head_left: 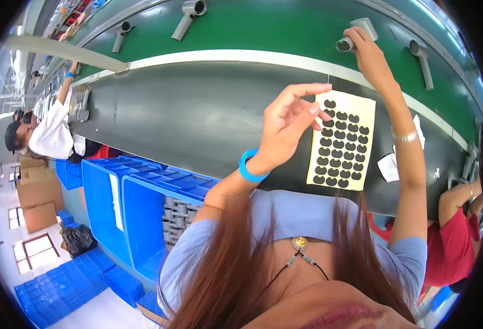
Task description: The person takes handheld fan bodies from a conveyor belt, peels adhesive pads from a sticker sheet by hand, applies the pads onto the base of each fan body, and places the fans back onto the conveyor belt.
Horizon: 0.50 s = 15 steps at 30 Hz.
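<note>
My right hand (368,55) reaches out over the green conveyor belt with its fingers closed around a grey hair dryer housing (366,26). One round end of the housing shows beside the fingers. Over the upper left edge of a pale yellow sticker sheet (343,180) hovers my left hand (289,122). Its index finger is stretched out and apart from the thumb, while the other fingers curl loosely. Whether something small sticks to the index fingertip is too fine to tell. Rows of black rounded stickers (338,145) cover the sheet, with gaps in the upper rows.
More grey housings (185,21) lie along the green belt (263,30), behind a pale rail. The sheet lies on a dark worktable (197,109). White paper scraps (388,166) lie right of it. Blue crates (137,214) with grey parts stand at left. Co-workers sit on both sides.
</note>
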### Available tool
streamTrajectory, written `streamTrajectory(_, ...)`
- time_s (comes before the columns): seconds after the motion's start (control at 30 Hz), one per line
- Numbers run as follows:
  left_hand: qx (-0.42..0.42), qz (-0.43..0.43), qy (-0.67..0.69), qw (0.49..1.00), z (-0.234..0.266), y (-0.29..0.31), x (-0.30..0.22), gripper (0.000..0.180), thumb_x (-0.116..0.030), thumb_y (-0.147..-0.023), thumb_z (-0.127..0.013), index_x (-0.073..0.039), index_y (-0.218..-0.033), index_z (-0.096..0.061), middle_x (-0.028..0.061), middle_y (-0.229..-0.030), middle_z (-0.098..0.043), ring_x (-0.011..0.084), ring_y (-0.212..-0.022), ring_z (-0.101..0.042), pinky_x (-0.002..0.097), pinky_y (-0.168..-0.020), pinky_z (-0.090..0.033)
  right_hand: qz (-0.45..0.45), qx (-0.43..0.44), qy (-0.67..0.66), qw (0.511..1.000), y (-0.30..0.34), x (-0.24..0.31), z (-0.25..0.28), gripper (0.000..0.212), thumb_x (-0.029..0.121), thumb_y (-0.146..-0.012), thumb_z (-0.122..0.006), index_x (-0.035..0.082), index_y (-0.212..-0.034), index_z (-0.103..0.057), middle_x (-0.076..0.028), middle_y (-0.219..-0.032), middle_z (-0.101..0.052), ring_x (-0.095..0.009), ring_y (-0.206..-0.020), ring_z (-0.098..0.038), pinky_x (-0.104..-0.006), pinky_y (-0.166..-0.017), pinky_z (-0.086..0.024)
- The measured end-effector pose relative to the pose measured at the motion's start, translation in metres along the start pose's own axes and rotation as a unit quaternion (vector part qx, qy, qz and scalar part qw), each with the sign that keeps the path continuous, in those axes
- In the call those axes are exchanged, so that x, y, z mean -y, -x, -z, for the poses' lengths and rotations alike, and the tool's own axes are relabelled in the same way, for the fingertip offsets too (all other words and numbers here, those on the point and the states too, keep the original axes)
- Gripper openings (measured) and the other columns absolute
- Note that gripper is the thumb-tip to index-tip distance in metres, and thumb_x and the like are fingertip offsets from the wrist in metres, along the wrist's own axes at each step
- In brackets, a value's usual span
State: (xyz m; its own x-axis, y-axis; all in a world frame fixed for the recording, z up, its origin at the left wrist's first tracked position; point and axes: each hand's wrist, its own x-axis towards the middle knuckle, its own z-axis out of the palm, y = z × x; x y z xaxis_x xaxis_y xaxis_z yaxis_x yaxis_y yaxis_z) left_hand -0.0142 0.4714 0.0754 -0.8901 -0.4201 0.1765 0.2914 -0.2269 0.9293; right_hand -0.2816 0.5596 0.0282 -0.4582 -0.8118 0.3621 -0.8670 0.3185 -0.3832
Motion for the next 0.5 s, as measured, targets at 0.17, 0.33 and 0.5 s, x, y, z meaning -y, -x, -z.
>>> streamTrajectory(0.17,0.071,-0.079,0.002,0.994,0.004,0.006,-0.055,0.026,-0.003,-0.092,-0.051,0.003,-0.117,-0.053,0.0215,-0.125,-0.055,0.0215,-0.095,-0.062,0.0325,-0.080,-0.051,-0.012,0.029,0.253,0.967,-0.015,-0.094,-0.036,0.051,-0.008,-0.074,-0.056,0.007,-0.123,-0.050,-0.016,-0.129,-0.050,-0.035,-0.107,-0.057,-0.0420,-0.088,-0.050)
streamTrajectory(0.33,0.191,-0.096,-0.022,0.977,-0.011,0.010,-0.144,0.104,-0.038,-0.087,-0.066,-0.004,-0.146,0.013,0.0357,-0.130,-0.045,0.0416,-0.099,-0.063,0.0495,-0.088,-0.052,-0.025,-0.036,0.074,0.996,0.012,-0.048,-0.006,0.053,-0.008,-0.078,-0.054,0.010,-0.128,-0.049,-0.021,-0.137,-0.044,-0.040,-0.120,-0.047,-0.0434,-0.097,-0.044)
streamTrajectory(0.5,0.282,-0.141,0.027,0.949,-0.024,-0.031,-0.120,0.102,-0.036,-0.087,-0.066,-0.003,-0.146,0.010,0.0349,-0.130,-0.044,0.0413,-0.101,-0.062,0.0495,-0.089,-0.051,-0.142,-0.077,0.035,0.986,0.080,-0.054,0.029,0.036,0.000,-0.080,-0.061,0.006,-0.115,-0.055,-0.022,-0.128,-0.048,-0.040,-0.118,-0.048,-0.0435,-0.098,-0.042)
